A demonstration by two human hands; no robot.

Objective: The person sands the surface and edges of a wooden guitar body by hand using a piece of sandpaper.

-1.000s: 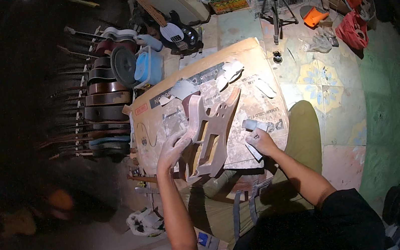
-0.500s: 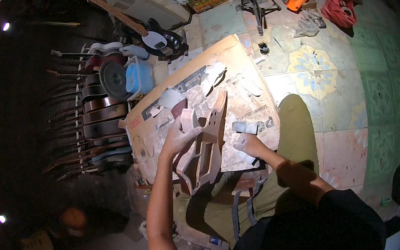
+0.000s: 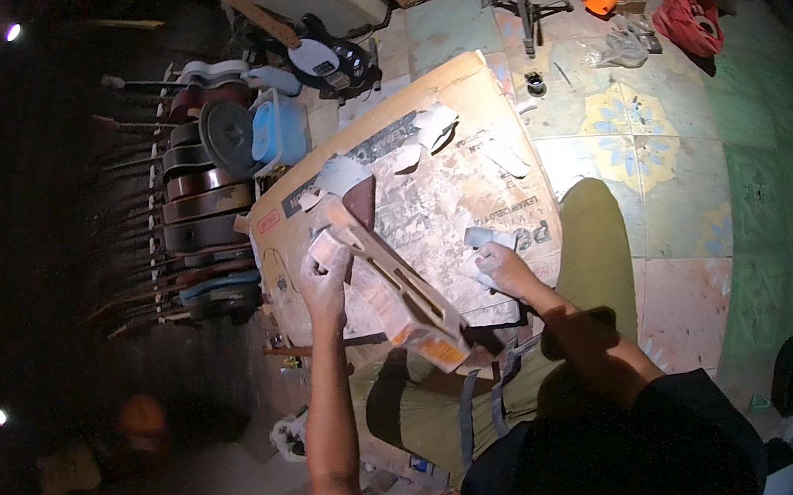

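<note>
My left hand (image 3: 324, 275), white with dust, is closed around one horn of a bare wooden guitar body (image 3: 386, 301). The body is tipped on edge, its side toward me and its cut-out cavities facing right. Its lower end hangs over the cardboard's near edge, above my lap. To the right of it, apart from the wood, my right hand (image 3: 501, 264) is closed over a pale sheet of sandpaper (image 3: 476, 273), low over the cardboard. A grey strip (image 3: 489, 237) shows just beyond its knuckles; whether the hand grips that too is unclear.
Dusty cardboard (image 3: 308, 181) lies before me with torn paper scraps (image 3: 436, 124) on it. Guitars (image 3: 201, 205) stand in a row at the left, beside a blue plastic tub (image 3: 277, 131). Farther off are a black electric guitar (image 3: 332, 61), a tripod (image 3: 522, 6) and a red bag (image 3: 687, 21).
My left hand has rolled the guitar body onto its edge, so its side now faces me and its lower end has swung right. My right hand has shifted slightly away from me.
</note>
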